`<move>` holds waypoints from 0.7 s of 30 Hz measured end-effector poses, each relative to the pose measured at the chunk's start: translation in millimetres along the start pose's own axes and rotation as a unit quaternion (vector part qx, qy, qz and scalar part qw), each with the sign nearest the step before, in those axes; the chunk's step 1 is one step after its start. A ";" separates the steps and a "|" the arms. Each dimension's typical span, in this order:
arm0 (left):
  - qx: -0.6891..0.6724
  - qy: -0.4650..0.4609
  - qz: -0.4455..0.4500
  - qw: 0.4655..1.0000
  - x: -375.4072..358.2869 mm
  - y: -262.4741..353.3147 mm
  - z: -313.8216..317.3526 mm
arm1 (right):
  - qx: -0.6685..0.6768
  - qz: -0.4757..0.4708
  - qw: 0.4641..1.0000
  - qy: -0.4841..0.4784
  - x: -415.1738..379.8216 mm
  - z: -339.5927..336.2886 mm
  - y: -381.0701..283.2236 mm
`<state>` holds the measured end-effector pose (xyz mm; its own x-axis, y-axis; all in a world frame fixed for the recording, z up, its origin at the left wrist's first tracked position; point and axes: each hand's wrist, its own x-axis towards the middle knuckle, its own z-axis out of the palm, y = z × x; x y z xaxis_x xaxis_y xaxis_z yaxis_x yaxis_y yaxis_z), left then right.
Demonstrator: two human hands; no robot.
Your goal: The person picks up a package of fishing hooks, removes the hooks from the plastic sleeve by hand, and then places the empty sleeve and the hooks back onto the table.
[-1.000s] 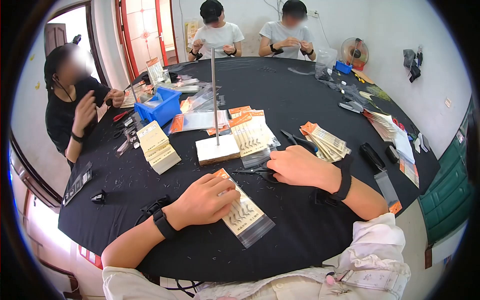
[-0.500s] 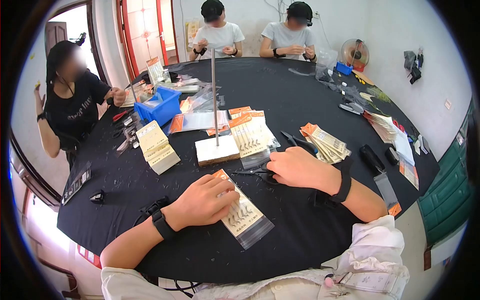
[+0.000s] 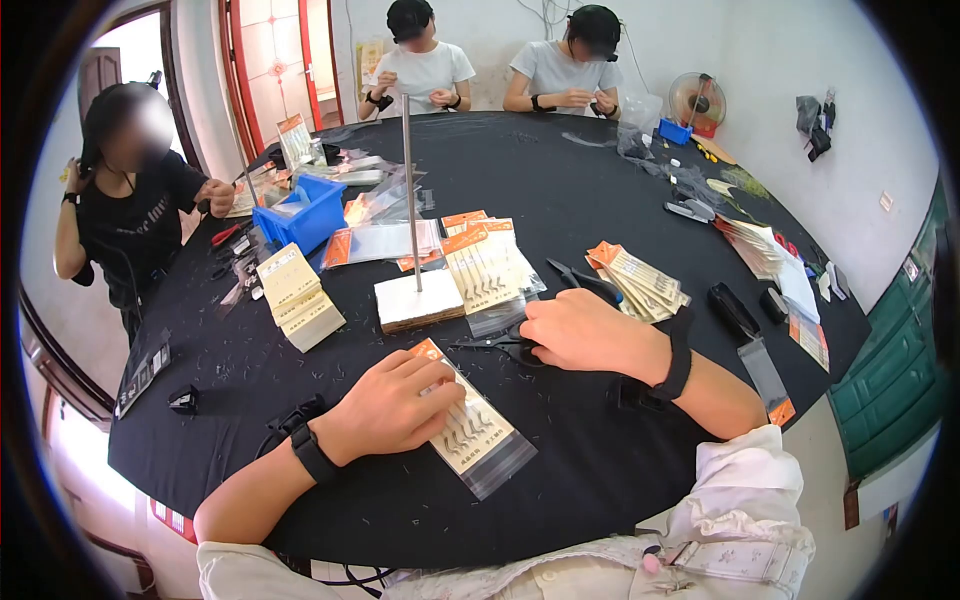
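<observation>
My left hand [image 3: 388, 408] rests with curled fingers on a packaged card [image 3: 470, 438] with an orange top and several small dark curved pieces, in a clear sleeve on the black table. What its fingers grip, if anything, is hidden. My right hand [image 3: 590, 335] has its fingers bent over the handles of black scissors [image 3: 510, 345], whose blades point left. Just behind that hand lie dark pliers [image 3: 590, 285]. A metal rod [image 3: 411, 200] stands upright in a white block [image 3: 418, 298] beyond my hands. Similar cards [image 3: 480, 265] lie right of the block.
A stack of cream cards [image 3: 298, 300] and a blue bin [image 3: 305, 212] stand left. Fanned cards [image 3: 640, 280], a black case [image 3: 733, 312] and a stapler [image 3: 690, 211] lie right. Three people sit around the black table [image 3: 520, 170].
The whole view has shifted slightly, with table items appearing a little further left. The person at the left has moved a raised hand to the head. My hands hold nearly the same pose.
</observation>
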<state>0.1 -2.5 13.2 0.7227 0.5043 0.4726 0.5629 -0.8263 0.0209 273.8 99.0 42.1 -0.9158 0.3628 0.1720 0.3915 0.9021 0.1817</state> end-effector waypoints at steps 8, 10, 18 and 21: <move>-0.001 -0.011 -0.005 1.000 0.4 0.0 -0.3 | -0.001 0.003 1.000 -0.007 0.2 -1.3 0.7; 0.002 0.001 -0.001 1.000 0.3 0.0 -0.3 | -0.005 0.008 1.000 -0.014 1.3 -1.0 0.0; 0.001 -0.009 -0.006 1.000 0.5 0.8 -1.8 | -0.011 0.012 1.000 -0.025 1.9 -2.4 -2.0; 0.000 -0.009 -0.007 1.000 0.3 0.2 -1.7 | -0.011 0.009 1.000 -0.022 2.1 -1.2 -1.2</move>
<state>-0.2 -2.9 14.9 0.7216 0.5208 0.4561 0.5737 -0.8186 0.0269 271.4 98.4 43.4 -0.9110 0.3901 0.1335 0.4103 0.8895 0.2009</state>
